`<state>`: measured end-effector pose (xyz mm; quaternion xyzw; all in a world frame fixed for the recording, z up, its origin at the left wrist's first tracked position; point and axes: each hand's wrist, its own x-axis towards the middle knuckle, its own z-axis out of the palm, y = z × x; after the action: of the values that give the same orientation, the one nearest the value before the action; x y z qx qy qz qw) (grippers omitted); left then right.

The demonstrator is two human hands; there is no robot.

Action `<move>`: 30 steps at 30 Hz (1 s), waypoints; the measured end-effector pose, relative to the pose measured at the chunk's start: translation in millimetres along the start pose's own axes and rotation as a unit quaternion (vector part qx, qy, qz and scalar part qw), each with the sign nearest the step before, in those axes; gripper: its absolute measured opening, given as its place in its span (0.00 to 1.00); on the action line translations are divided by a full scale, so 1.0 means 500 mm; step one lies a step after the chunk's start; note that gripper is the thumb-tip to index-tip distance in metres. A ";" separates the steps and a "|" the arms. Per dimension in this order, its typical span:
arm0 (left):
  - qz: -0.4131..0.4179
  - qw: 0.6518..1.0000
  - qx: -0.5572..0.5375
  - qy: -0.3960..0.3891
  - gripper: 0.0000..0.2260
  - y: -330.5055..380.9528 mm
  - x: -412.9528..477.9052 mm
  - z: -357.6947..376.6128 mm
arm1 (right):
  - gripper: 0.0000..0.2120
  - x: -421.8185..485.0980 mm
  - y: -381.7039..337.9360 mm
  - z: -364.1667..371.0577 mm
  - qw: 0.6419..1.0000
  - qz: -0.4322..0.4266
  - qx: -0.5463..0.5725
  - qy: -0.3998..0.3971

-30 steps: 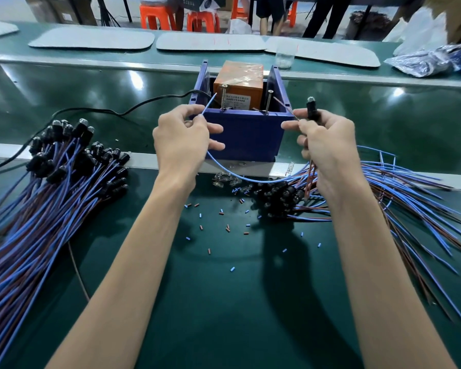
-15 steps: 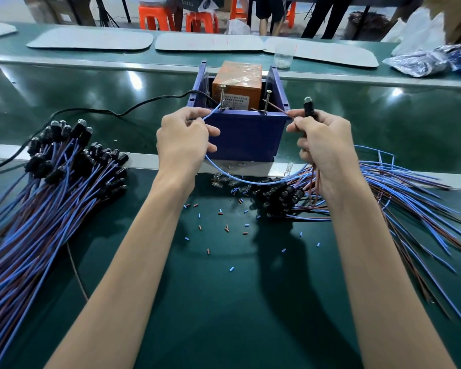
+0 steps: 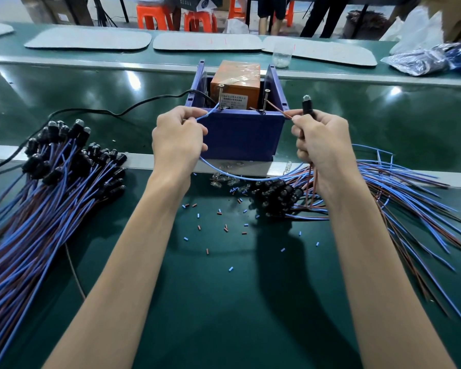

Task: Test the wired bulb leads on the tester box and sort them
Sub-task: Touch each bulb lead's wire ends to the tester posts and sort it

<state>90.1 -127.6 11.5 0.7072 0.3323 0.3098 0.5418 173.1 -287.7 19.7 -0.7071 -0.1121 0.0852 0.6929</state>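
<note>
Spreading across the view, a dark green work table (image 3: 224, 302) carries a large heap of blue and brown wired bulb leads (image 3: 37, 209) at the left and a looser fanned heap (image 3: 397, 195) at the right. Between the hands stands a blue plastic tester box (image 3: 240, 134). The left hand (image 3: 177, 139) pinches a blue wire (image 3: 208, 114) reaching the left metal screw post (image 3: 220, 98); the right hand (image 3: 322, 139) grips an upright black bulb holder (image 3: 306, 103) and pinches its brown wire (image 3: 277, 109), which reaches the right screw post (image 3: 265, 101).
</note>
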 end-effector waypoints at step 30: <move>-0.004 1.000 -0.017 -0.022 0.16 -0.003 0.016 -0.012 | 0.10 -0.005 -0.010 0.001 1.000 0.016 0.001 -0.006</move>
<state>89.9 -117.6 12.1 0.7033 0.3177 0.2976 0.5620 170.3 -287.8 24.6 -0.7079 -0.1052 0.1003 0.6912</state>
